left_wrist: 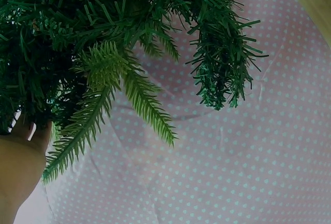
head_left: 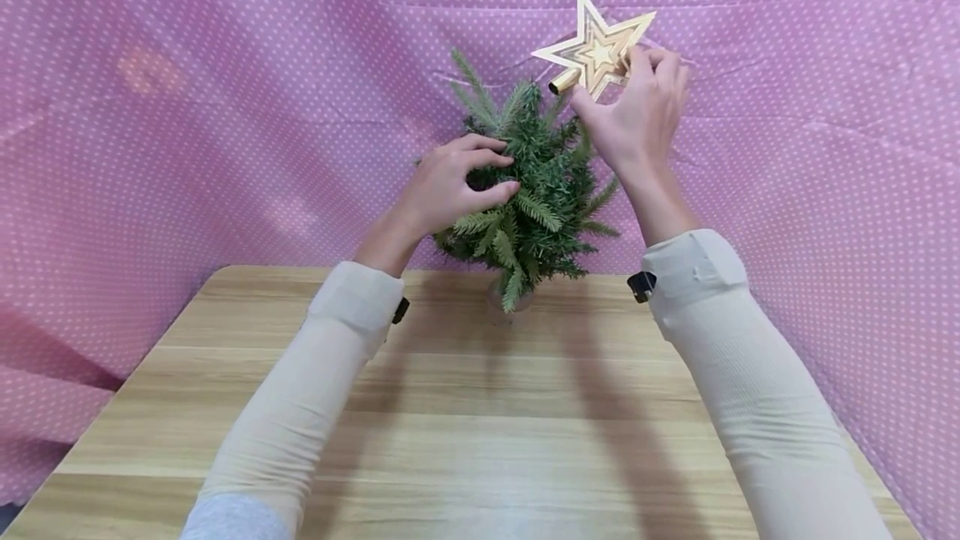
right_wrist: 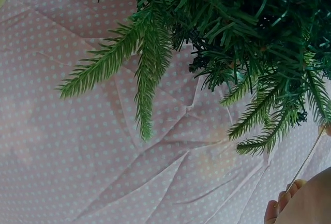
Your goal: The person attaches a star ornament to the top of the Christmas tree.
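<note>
A small artificial Christmas tree (head_left: 547, 182) with green branches stands near the table's far edge. My left hand (head_left: 450, 177) is at the left of its upper branches, fingers loosely bent and thumb apart from them, fingertips touching the foliage. In the left wrist view, the left hand (left_wrist: 20, 167) reaches up into the needles, which hide the fingertips. My right hand (head_left: 641, 111) pinches a gold star tree topper (head_left: 598, 52) by its right side, above and right of the tree's top. The star's short tube points down and left, apart from the tree. Only its thin edge (right_wrist: 305, 162) shows in the right wrist view.
The tree's clear base (head_left: 510, 298) rests on a wood-grain table (head_left: 480, 457). Pink dotted cloth (head_left: 300, 107) hangs behind the table and along both sides, close behind the tree.
</note>
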The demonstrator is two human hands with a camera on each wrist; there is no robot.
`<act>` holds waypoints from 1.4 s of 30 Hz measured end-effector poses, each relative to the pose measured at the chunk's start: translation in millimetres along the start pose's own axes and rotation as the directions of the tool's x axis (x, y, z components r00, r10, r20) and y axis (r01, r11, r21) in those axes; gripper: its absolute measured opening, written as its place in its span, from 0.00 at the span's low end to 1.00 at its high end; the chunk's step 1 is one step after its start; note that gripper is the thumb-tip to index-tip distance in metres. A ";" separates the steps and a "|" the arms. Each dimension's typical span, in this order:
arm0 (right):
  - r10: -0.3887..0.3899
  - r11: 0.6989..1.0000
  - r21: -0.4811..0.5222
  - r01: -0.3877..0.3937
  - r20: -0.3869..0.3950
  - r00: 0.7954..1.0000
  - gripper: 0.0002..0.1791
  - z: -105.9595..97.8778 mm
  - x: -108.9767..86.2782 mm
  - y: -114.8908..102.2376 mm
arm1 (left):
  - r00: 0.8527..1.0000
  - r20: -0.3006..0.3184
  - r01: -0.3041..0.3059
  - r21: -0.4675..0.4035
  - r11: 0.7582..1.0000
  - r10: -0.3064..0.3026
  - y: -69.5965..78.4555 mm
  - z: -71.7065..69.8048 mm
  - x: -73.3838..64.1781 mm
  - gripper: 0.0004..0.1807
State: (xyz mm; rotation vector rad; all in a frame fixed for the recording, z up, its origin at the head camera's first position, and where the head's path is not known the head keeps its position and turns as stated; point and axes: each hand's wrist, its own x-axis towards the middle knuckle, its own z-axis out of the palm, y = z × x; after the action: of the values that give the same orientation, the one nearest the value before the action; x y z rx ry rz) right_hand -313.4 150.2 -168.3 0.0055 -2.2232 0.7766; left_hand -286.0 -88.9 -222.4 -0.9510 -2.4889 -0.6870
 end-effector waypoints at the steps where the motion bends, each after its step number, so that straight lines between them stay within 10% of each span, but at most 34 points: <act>1: -0.002 1.000 -0.001 0.002 -0.005 1.000 0.29 0.7 0.0 -0.4 | 1.000 0.000 -0.001 0.000 1.000 0.001 -0.1 0.1 0.0 0.27; 42: -0.078 0.997 0.023 0.078 -0.021 0.997 0.36 11.6 -3.0 -12.3 | 1.000 0.021 0.017 -0.010 1.000 -0.017 -0.3 -1.7 0.3 0.28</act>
State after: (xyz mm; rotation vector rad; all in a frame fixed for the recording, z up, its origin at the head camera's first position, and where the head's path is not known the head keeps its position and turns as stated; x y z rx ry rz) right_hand -316.1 133.3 -169.9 0.0946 -2.1810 0.7567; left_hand -286.2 -89.9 -221.0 -0.9465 -2.5163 -0.7000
